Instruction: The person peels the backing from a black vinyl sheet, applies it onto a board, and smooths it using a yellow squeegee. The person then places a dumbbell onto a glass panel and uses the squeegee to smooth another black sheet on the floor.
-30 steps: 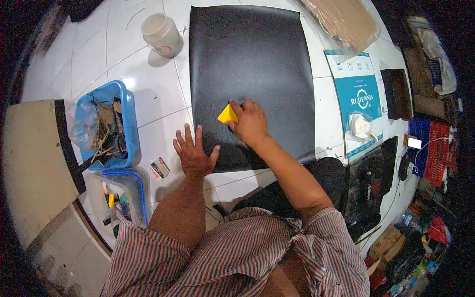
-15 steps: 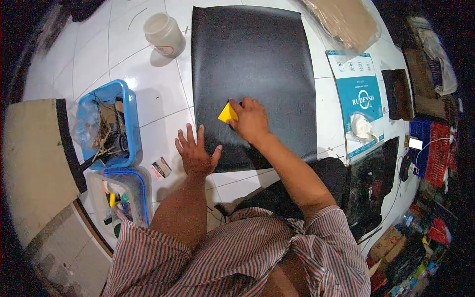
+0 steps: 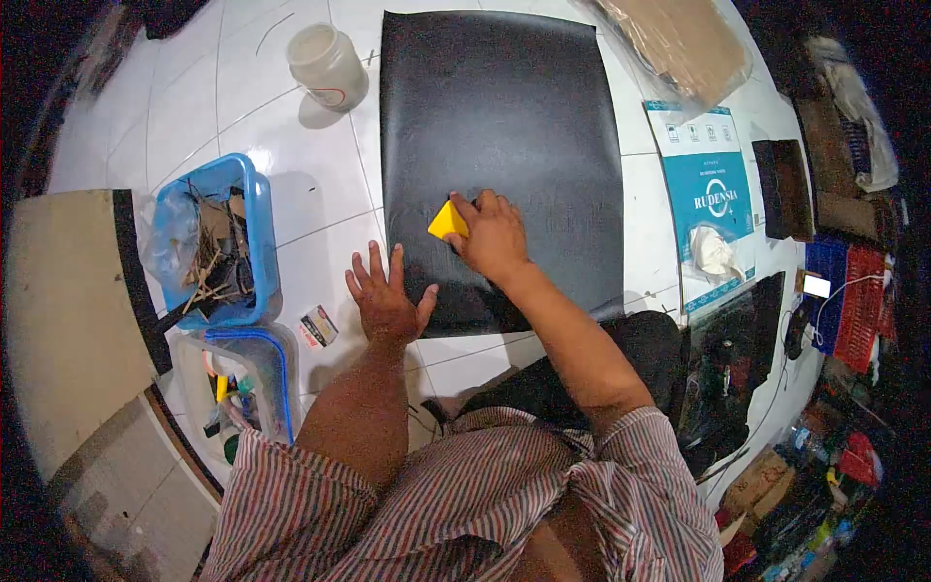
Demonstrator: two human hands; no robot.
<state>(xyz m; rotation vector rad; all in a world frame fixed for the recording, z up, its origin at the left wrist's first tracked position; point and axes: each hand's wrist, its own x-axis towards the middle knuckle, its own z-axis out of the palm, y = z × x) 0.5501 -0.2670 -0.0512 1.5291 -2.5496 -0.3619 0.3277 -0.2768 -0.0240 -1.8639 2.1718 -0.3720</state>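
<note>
A large black sheet lies flat on the white tiled floor in front of me. My right hand grips a flat yellow scraper and presses it against the lower middle of the sheet. The scraper's lower edge touches the black surface; part of it is hidden under my fingers. To the left, my left hand lies flat with its fingers spread, across the sheet's lower left edge and the tile beside it. Nothing is in that hand.
On the left stand a cloudy plastic jar, a blue basket of scraps, a clear box with a blue rim and a small card. To the right lies a teal-and-white printed board with a crumpled white cloth.
My hands and the yellow scraper stay at nearly the same place on the sheet. The whole view has shifted very slightly.
</note>
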